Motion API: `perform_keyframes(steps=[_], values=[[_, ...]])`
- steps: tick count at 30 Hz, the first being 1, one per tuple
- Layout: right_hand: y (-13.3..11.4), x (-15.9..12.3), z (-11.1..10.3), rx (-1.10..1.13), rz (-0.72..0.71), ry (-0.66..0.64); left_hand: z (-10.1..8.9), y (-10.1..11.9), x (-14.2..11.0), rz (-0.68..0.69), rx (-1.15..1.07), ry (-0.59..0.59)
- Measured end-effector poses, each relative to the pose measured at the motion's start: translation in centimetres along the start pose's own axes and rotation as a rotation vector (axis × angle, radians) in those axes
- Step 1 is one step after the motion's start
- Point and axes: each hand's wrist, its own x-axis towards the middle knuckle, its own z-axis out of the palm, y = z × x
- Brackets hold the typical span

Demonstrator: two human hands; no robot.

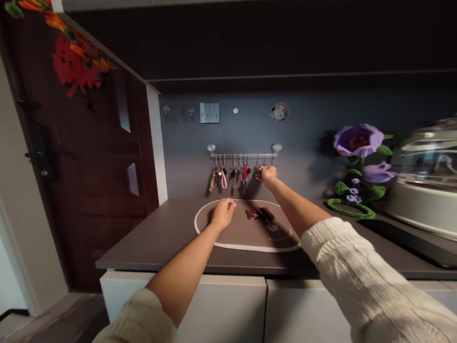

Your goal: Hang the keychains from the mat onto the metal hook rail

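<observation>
My right hand [267, 176] is raised to the right part of a clear hook rail [243, 155] on the wall. Its fingers pinch a small bunch of keys [257, 174] just below a hook; the hand covers most of it. My left hand [223, 212] rests low over the oval brown mat [210, 233], fingers curled in, with nothing visible in them. Along the rail hang several key bunches, among them one with a tan tag [213, 182], one with a pink loop [223, 179] and one with a red piece [245, 171]. On the mat lie a red key holder [252, 214] and a black key fob [266, 214].
A purple knitted flower [359, 141] and a clear-domed white appliance [424, 200] stand at the right, beside a flat black object [407, 243]. A dark shelf [271, 43] overhangs the counter [153, 238]. At the left is a dark red door [96, 190].
</observation>
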Motion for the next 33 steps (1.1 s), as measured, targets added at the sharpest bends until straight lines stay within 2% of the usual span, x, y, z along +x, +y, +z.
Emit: perform_keyframes(steps=[8,21,27,33], values=[[0.8,-0.7,-0.9,-0.014,-0.001,-0.021,-0.1,0.1,0.0,-0.007,-0.002,-0.01],[2.3,-3.9,-2.8,-0.04,0.06,-0.105,-0.4,0.2,-0.2,0.018,-0.043,-0.055],[3.0,-6.5,-3.6,-0.122,0.019,-0.289,-0.6,0.5,-0.2,0.02,-0.033,-0.063],[4.5,-8.2,-5.1,-0.397,-0.23,-0.521,-0.8,0.6,-0.3,0.048,-0.052,-0.1]])
